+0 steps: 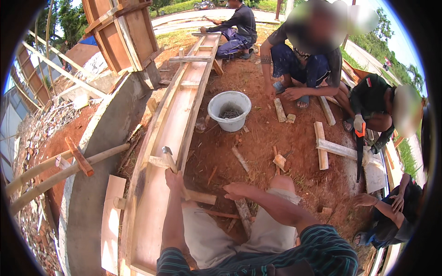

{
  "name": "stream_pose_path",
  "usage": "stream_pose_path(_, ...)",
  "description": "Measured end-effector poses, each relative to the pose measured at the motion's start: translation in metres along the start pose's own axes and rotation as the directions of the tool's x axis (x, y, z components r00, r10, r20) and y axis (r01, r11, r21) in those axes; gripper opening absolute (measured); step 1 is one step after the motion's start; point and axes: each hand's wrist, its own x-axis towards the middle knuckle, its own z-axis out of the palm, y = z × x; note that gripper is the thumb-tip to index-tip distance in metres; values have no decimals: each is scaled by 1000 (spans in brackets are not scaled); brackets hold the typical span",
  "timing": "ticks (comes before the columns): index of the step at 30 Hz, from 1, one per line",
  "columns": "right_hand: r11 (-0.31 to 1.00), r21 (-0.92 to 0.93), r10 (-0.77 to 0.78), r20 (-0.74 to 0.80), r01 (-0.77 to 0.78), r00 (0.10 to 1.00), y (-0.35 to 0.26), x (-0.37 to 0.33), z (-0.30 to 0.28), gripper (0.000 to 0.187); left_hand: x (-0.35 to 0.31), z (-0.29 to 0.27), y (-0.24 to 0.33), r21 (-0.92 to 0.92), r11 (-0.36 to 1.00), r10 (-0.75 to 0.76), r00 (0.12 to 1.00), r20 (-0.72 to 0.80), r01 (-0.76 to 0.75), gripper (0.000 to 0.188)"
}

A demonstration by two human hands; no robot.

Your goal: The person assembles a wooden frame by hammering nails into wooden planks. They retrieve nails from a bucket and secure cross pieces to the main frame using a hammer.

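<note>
My left hand [173, 180] is wrapped round the handle of a hammer [168, 154], its metal head up over a long wooden trough-like form [152, 209]. A short crosspiece [159, 161] lies across the form beside the hammer head. Below the hammer handle, a wood block [202, 198] juts out from the form's right side. My right hand [238, 190] hangs in front of my knees, right of that block, fingers loosely bent and apart. I see nothing held in it. A rough wood stick [244, 216] lies between my legs.
A white bucket [229, 110] with nails stands ahead. Wood offcuts [279, 161] litter the red soil. At right, a person in a glove holds a handsaw [359, 152] by joined timbers [340, 148]; others crouch nearby. A curved concrete wall [92, 184] and poles [69, 177] lie left.
</note>
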Motion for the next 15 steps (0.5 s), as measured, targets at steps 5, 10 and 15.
stream_pose_path(5,1000,-10,-3,43,4,999,6,9,7,41,0,2,0,-23,1000,2,1000,-7,-2,34)
stream_pose_path(10,999,-9,35,42,-34,999,5,5,-2,41,0,1,0,-34,999,-19,1000,-20,18,37)
stream_pose_path(15,999,-16,42,75,-41,996,5,5,-9,41,-1,0,0,-26,999,26,999,-44,-27,37)
